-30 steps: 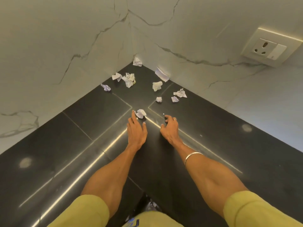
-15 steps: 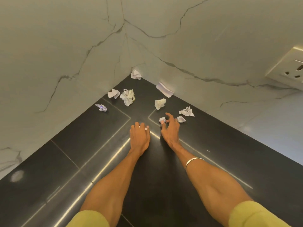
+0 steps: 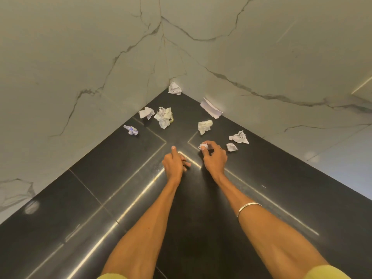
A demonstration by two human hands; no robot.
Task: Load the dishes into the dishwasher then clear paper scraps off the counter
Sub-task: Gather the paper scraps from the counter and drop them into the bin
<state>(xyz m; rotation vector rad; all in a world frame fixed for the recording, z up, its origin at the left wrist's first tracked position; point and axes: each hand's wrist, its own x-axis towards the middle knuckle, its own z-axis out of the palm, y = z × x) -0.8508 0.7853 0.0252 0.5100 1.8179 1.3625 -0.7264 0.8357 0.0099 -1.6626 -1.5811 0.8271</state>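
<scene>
Paper scraps lie scattered over the far corner of the black counter (image 3: 100,198), where 2 veined marble walls (image 3: 80,67) meet. The right hand (image 3: 214,158) pinches a small crumpled ball (image 3: 203,146) between thumb and fingertips, right at the counter surface; whether the ball is lifted clear I cannot tell. A ring sits on one finger of that hand and a silver bangle (image 3: 248,207) circles its wrist. The left hand (image 3: 174,165) rests just beside it, fingers curled into a loose fist with the thumb stretched forward; whether anything is inside the fist I cannot tell.

Beyond the hands, 7 more pieces lie loose. A torn white scrap (image 3: 174,89) sits deep in the corner against the wall, and a folded strip (image 3: 211,108) leans on the right wall. On the left lie a bluish wad (image 3: 131,130), a flat white piece (image 3: 146,113) and a large crumpled wad (image 3: 164,117) touching it. A cream-coloured wad (image 3: 205,126) sits near the middle. To the right, a crumpled sheet (image 3: 239,137) and a small scrap (image 3: 231,147) lie just beside the right hand.
</scene>
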